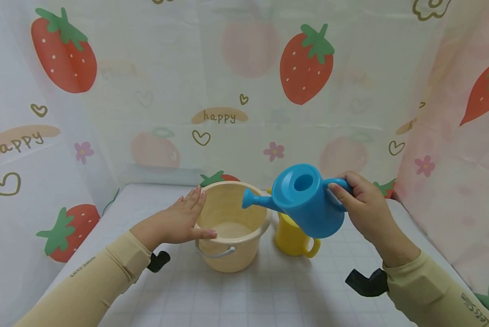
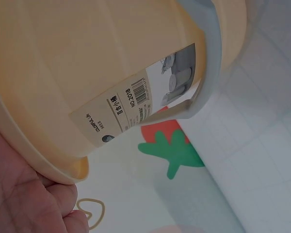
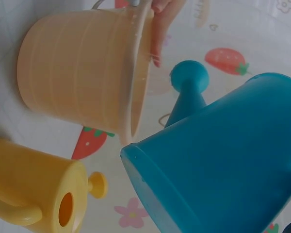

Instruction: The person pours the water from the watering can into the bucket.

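My right hand (image 1: 369,213) grips the handle of a blue watering can (image 1: 306,200), raised above the table and tilted left. Its spout head (image 3: 189,76) points over the right part of a cream bucket (image 1: 232,254). Fingers outstretched, my left hand (image 1: 177,222) rests on the bucket's left rim, thumb toward the front. The upright bucket has a grey handle (image 1: 216,253) hanging at its front and a printed label (image 2: 136,97) on its side. Behind and below the blue can stands a yellow watering can (image 3: 39,184), partly hidden in the head view.
A white table (image 1: 236,299) with a faint grid carries the bucket and yellow can. Printed curtains with strawberries surround it at the back and both sides. Black wrist mounts (image 1: 367,282) stick out from both sleeves.
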{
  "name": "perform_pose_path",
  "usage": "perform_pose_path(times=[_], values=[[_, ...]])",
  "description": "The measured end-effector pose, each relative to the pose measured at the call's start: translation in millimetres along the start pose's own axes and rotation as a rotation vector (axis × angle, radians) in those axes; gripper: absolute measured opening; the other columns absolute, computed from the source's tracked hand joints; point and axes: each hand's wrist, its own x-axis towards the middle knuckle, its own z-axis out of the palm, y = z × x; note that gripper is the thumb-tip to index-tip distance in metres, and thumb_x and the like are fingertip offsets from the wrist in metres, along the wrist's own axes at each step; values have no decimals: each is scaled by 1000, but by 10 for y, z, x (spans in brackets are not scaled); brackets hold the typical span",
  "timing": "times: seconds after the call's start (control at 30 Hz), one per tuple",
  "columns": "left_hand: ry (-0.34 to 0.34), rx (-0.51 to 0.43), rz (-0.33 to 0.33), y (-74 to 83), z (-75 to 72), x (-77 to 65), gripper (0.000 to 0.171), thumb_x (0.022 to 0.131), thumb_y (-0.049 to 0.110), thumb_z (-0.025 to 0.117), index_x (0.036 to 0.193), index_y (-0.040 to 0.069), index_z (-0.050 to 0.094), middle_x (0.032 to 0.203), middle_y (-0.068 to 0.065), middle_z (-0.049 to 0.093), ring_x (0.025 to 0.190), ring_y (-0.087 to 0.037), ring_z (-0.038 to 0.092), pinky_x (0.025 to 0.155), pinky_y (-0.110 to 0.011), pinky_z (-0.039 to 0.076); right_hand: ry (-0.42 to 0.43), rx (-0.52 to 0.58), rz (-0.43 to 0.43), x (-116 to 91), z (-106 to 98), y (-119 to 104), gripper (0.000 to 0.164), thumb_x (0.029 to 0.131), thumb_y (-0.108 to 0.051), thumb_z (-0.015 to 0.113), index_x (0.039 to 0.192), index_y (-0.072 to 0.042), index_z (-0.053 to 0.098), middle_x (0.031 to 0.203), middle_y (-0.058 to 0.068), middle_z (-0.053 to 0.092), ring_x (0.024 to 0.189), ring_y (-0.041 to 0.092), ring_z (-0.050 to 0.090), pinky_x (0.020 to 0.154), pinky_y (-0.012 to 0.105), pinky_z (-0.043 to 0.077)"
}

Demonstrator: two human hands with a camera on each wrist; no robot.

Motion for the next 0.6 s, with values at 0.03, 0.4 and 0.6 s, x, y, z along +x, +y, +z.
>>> perform_pose_path(times=[0.03,0.4,0.6], values=[[-1,-1,0,1,-1,-1,116,73,81,35,144,-6,3,150,-23,-6,138,-35,0,109,-52,9,1,-3,-1,0,0,-1,30,95,-32,47,99,-2,53,86,12,55,85,27,50,77,49,45],[-3,-8,-2,11,-10,-5,112,76,76,41,144,-5,3,150,-23,-6,138,-35,-1,109,-52,9,4,-15,-11,1,-5,-3,30,95,-31,47,97,-2,53,82,11,53,83,26,49,75,43,44],[-2,-11,-2,14,-10,-6,113,76,77,40,144,-5,2,150,-23,-6,138,-35,-1,109,-52,9,10,-11,-9,-2,0,6,30,95,-32,47,98,-3,54,85,11,55,84,26,50,76,46,45]])
